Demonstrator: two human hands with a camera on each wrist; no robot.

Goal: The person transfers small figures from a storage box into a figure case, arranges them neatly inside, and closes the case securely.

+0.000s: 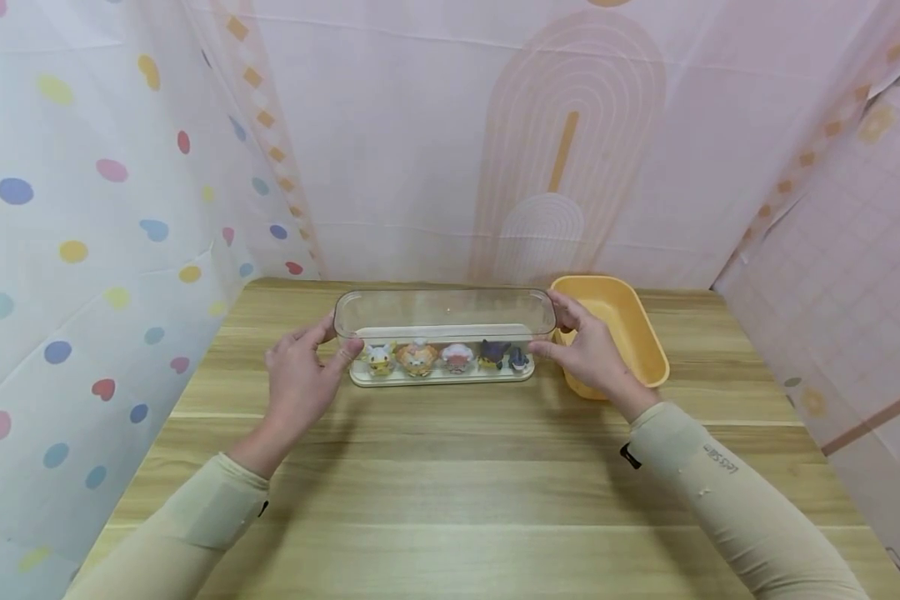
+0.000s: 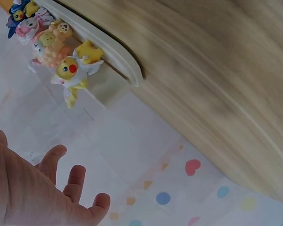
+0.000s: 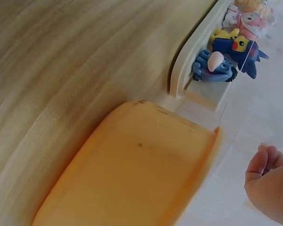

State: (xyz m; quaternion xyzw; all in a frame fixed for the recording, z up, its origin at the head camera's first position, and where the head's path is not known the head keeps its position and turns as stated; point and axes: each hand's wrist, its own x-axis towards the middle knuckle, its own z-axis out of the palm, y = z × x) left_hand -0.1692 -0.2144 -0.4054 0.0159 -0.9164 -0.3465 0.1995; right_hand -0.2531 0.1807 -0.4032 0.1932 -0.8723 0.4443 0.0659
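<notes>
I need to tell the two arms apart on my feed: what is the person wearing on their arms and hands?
Both arms wear long, snug pale beige sleeves ending at the wrists. The right sleeve carries small grey lettering on the forearm and a small black tab near the cuff. The left sleeve has a dark tab at its cuff. The left hand and right hand are bare: no gloves, rings or watch visible.

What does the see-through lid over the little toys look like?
The clear cover is a long, see-through plastic box with rounded corners, turned upside down over a cream base holding five small figures. It looks lifted slightly above the base. The left hand holds one end, the right hand the other, above the wooden table.
</notes>
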